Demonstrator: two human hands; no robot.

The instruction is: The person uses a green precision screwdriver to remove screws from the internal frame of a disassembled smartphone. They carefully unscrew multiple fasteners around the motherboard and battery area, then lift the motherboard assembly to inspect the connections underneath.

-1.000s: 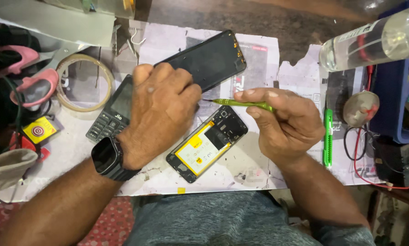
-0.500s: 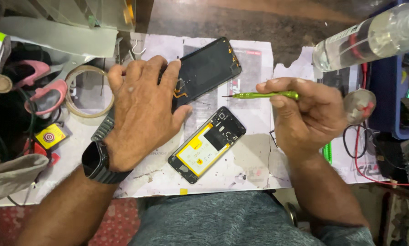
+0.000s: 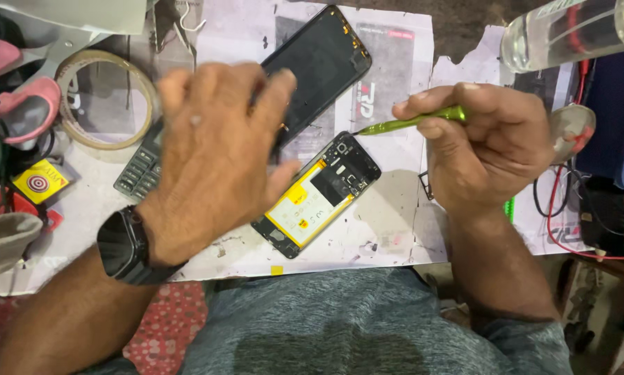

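Observation:
An opened smartphone (image 3: 319,194) with a yellow battery and bare circuit board lies on a newspaper sheet (image 3: 388,76). Just beyond it lies a detached black screen panel (image 3: 322,66). My left hand (image 3: 211,156), blurred and with fingers spread, hovers over the panel's near end and the phone's left side, holding nothing that I can see. A black smartwatch sits on that wrist. My right hand (image 3: 489,149) grips a green screwdriver (image 3: 409,123), whose tip points left just above the phone's top edge.
A grey keypad phone (image 3: 137,170) lies partly under my left hand. A tape roll (image 3: 103,97) and pink-handled tools (image 3: 20,104) sit at left, beside a small yellow box (image 3: 39,182). A clear bottle (image 3: 569,31), blue case (image 3: 614,118) and red and black wires (image 3: 555,201) crowd the right.
My left hand has lifted and slid toward the near side, fingers spreading, uncovering more of the screen panel. My right hand with the screwdriver has drawn back to the right, off the phone.

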